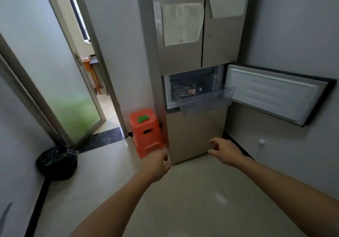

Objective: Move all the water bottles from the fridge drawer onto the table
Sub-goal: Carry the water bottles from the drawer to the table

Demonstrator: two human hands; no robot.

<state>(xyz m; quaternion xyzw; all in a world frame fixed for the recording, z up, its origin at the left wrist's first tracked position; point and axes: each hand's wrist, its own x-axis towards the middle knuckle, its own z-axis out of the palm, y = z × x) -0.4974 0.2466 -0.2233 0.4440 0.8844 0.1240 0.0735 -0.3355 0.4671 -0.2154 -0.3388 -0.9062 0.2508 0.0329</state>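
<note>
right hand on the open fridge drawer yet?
Apart. Head view: the right hand hangs empty below the clear drawer, with a stretch of the lower fridge front showing between them.

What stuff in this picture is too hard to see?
All in the head view:
1. Water bottles in the drawer: too small and blurred to count.
2. Papers on the fridge: writing too blurred.
3. Furniture past the doorway: mostly cut off by the door frame.
4. Black bag: contents hidden by the bag.
</note>
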